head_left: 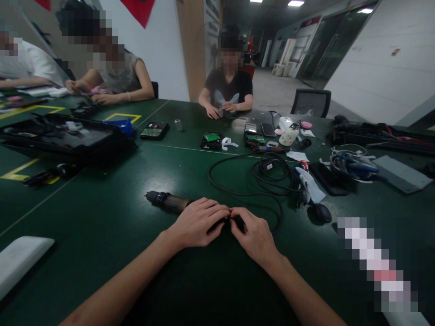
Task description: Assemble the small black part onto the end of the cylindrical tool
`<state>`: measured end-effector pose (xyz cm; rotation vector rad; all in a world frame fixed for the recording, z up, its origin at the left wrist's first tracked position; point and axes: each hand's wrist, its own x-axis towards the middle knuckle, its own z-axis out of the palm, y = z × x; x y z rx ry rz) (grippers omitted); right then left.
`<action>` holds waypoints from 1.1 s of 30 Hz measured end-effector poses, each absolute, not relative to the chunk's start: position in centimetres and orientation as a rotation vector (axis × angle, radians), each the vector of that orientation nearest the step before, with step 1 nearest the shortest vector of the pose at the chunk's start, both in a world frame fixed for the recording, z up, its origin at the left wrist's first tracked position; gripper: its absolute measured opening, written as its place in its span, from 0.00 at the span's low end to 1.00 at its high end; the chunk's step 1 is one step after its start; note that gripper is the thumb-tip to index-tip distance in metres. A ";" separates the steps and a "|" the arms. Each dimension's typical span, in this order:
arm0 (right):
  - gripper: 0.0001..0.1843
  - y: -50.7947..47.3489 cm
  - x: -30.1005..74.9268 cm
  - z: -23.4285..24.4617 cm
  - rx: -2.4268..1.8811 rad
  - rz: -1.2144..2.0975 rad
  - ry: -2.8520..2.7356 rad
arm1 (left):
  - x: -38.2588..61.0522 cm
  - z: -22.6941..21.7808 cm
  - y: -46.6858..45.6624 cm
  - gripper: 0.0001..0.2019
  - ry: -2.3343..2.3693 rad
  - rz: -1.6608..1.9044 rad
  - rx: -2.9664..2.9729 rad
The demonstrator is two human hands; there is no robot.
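A dark electric screwdriver [173, 203] lies on the green table with its bit end pointing left. My left hand [202, 222] is curled over the rear part of it, palm down, hiding that end. Close beside it, my right hand [253, 233] has thumb and fingers pinched together at the tail end of the screwdriver. The fingertips of both hands meet there, and the small dark part between them is mostly hidden. A black cable [249, 195] curves from near my right hand into a loose coil further back.
A black case [61, 136] sits at left, near yellow tape markings. Circuit-board units [212, 139], a bottle [288, 135] and paper lie towards the back. A black bulb blower [319, 213], blue-grey bundle [353, 165] and grey plate [403, 173] are at right. Several people sit around the table.
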<state>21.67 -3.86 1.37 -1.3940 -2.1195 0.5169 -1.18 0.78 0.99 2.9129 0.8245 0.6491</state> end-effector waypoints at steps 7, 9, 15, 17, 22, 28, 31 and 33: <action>0.10 -3.8 21.8 1.3 -1.398 0.542 -2.127 | -1.1 0.5 1.0 0.09 0.875 0.674 2.921; 0.09 -3.9 21.8 1.4 -1.400 0.541 -2.131 | -1.2 0.7 0.9 0.10 0.859 0.660 2.920; 0.08 -3.9 21.7 1.5 -1.396 0.529 -2.127 | -1.2 0.6 1.0 0.08 0.831 0.675 2.924; 0.09 -3.9 21.7 1.5 -1.394 0.528 -2.126 | -1.2 0.4 1.1 0.08 0.864 0.688 2.929; 0.09 -3.9 21.7 1.5 -1.385 0.522 -2.123 | -1.2 1.1 0.8 0.11 0.831 0.646 2.917; 0.09 -3.9 21.7 1.6 -1.398 0.537 -2.126 | -1.2 0.8 0.9 0.08 0.851 0.671 2.903; 0.09 -3.8 21.7 1.5 -1.395 0.538 -2.131 | -1.1 0.7 1.0 0.09 0.892 0.689 2.898; 0.09 -3.8 21.7 1.5 -1.394 0.533 -2.127 | -1.1 0.9 0.9 0.10 0.866 0.676 2.895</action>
